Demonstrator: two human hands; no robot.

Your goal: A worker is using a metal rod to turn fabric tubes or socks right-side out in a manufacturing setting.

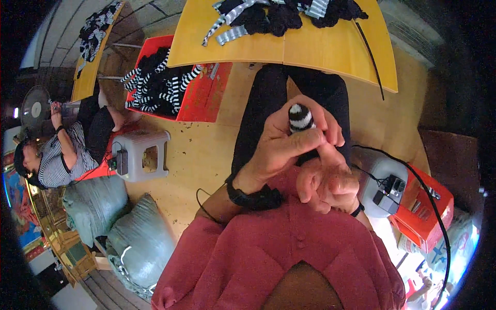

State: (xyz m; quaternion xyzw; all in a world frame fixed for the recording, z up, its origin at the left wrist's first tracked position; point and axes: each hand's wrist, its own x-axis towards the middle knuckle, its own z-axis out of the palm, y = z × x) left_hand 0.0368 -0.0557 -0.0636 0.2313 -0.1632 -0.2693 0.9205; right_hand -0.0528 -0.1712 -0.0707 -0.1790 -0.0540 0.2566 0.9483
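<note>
Left hand (281,147) wraps a black-and-white striped sock (300,118) – thumb across it, just above lap. Right hand (326,181) at 5 o'clock of it, fingers curled, forefinger up touching sock's base. Yellow tabletop (289,46) at 12 w/ more striped socks (268,15) – red bin (201,98) at 10

White label strip (213,71) on the red crate's (204,98) rim.
</note>
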